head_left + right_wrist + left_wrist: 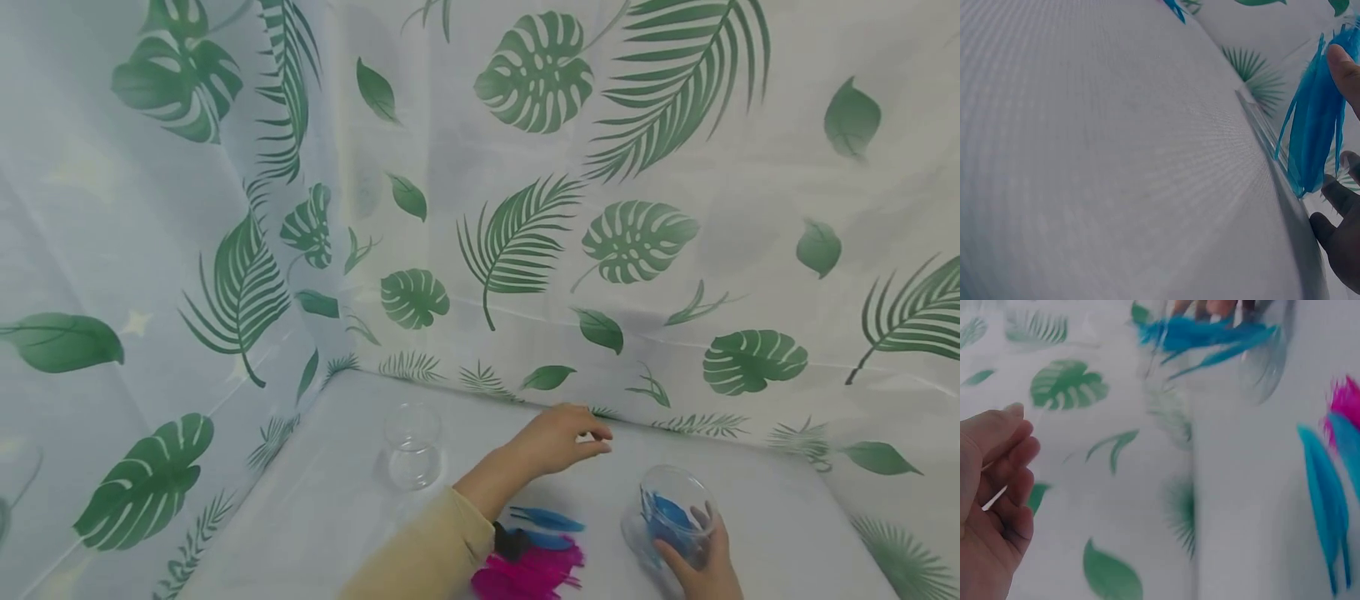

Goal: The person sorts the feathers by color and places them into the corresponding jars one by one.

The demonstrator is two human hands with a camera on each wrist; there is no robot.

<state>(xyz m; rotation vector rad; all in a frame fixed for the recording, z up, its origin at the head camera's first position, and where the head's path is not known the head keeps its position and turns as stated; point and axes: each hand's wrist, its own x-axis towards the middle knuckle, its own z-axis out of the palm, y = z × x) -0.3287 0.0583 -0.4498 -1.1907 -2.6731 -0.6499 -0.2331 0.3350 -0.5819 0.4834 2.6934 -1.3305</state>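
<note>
Toward the right edge of the counter (787,533), holds a clear cup (684,492) in the right hand (707,560), fingers and thumb curled around the wall from the right, mouth up; base perhaps on the counter, perhaps just above, impossible to tell. Probably gripped around the side to steady the cup and leave the mouth free. Inside, a blue bunch of feathers (663,518), long axis roughly along the cup's height, likely standing so for being too long to lie flat; quill end up or down, not clear. Farther left, above the counter toward the back edge, holds out the left hand (558,440), fingers loosely curled, thumb near the fingertips, nothing visible in the grasp; perhaps raised to avoid brushing the things below. Toward the near side, loose blue feathers (551,521) side by side, long axes roughly parallel to the back edge, bare quills left, broad tips right. Just nearer, magenta feathers (534,573) in an overlapping heap, apparently grouped by colour within reach. Near the back left corner, a second cup (414,454), upright, well apart, likely parked out of the way.
</note>
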